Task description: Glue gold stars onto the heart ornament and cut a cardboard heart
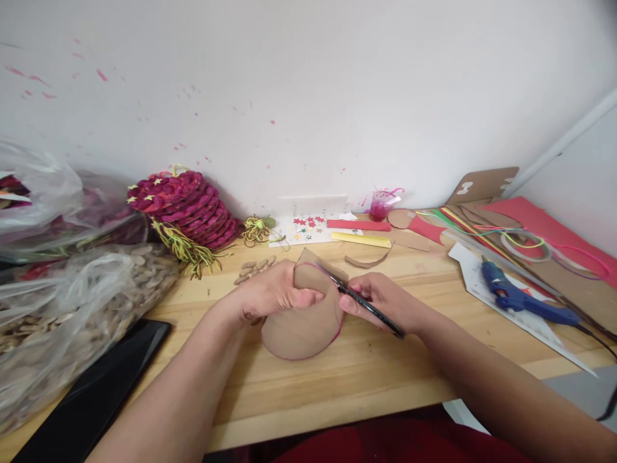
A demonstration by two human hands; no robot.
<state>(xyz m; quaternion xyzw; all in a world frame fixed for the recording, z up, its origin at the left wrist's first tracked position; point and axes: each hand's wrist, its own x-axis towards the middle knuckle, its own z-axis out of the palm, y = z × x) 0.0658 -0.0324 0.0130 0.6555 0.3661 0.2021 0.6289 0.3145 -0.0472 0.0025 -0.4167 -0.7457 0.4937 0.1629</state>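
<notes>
A piece of brown cardboard (303, 331) with a rounded lower edge and a purple line along its border is held above the wooden table (270, 411). My left hand (277, 289) grips it from the left, thumb lying across its face. In my right hand (373, 299) is a black utility knife (371, 308), its tip pointing up and left to the upper part of the cardboard, near the drawn line. Several peanuts in their shells (253, 269) lie behind my left hand.
Left stand plastic bags of peanuts (91, 315), a black flat object (96, 392) and stacked purple discs (193, 206). Star stickers (308, 222), red (359, 225) and yellow rolls (361, 240) and a pink cup (380, 206) lie behind. A blue glue gun (525, 299) rests right.
</notes>
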